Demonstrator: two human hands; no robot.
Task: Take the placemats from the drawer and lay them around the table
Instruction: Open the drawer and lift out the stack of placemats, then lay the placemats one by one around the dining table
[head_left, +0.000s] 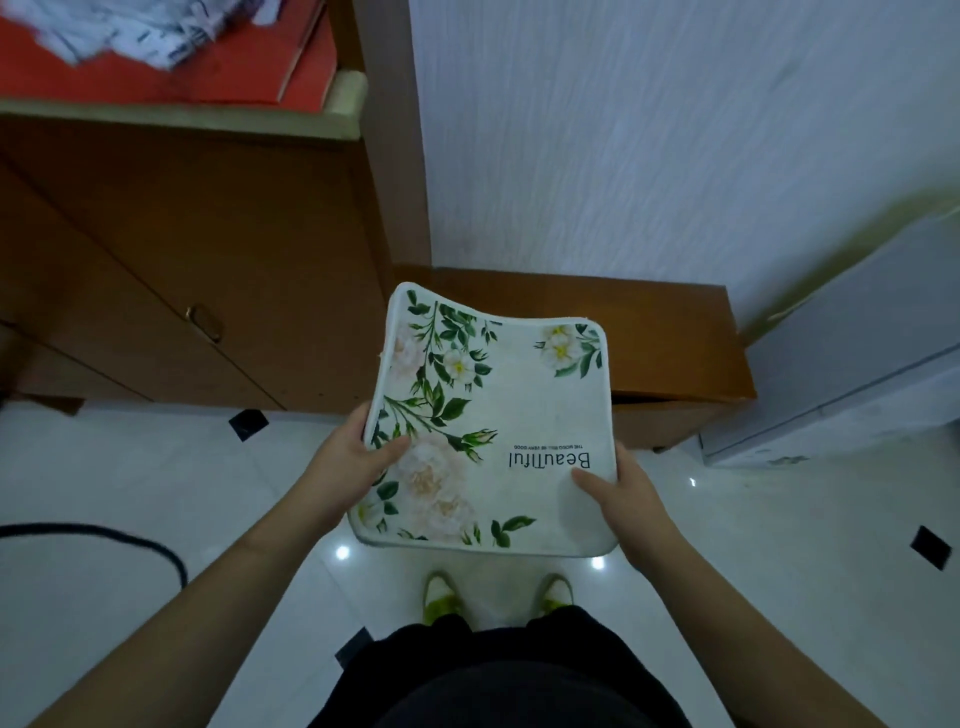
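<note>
Both hands are pinching the placemats (498, 421): left hand (353, 457) and right hand (623, 493) on opposite side edges, long axis running away from the body.

One floral placemat (493, 415) being seen, or stack of them; layers not being told apart. Two hands being counted: left hand (358, 457), right hand (623, 499). Two shoes (441, 597) being shown. One brass cabinet handle (204, 321) being seen. Three black floor diamonds (248, 423) being counted. One black cable (104, 535) being seen. One red folder (156, 73) being shown under loose papers, number untellable.
</note>
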